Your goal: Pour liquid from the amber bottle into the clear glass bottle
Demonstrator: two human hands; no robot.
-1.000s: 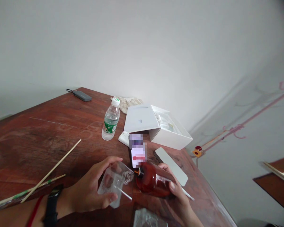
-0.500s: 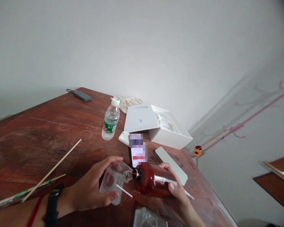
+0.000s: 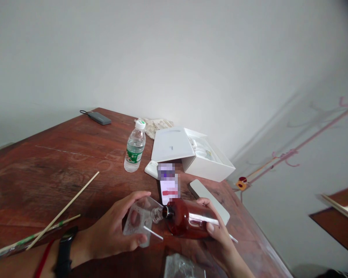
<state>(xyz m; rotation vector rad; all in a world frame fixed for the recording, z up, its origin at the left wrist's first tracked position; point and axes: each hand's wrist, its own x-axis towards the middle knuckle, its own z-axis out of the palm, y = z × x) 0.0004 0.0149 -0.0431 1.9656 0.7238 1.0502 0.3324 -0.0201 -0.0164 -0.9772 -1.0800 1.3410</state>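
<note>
My left hand [image 3: 116, 227] is closed around a clear, square-sided bottle [image 3: 137, 224], its short ribbed neck pointing right. A thin white stick [image 3: 153, 233] lies across its near side; I cannot tell whether it touches the bottle. In my right hand [image 3: 217, 227] is a brown bottle [image 3: 185, 220], tipped almost flat with its uncapped mouth facing left. That mouth meets, or nearly meets, the clear bottle's neck. Whether liquid is passing between them cannot be made out. Below them, another clear plastic piece [image 3: 182, 266] is cut off by the lower frame edge.
A water bottle [image 3: 135, 148] stands on the wooden table [image 3: 84, 154]. Beyond the hands are a lit phone [image 3: 168, 189], a white case [image 3: 151, 169], an open white box [image 3: 208, 166] and a pale slab [image 3: 211, 200]. Wooden sticks [image 3: 66, 206] lie left; a power bank [image 3: 98, 117] sits farther back.
Both hands keep their holds. The brown bottle has shifted very slightly, its mouth still at the clear bottle's neck. The view has moved a little.
</note>
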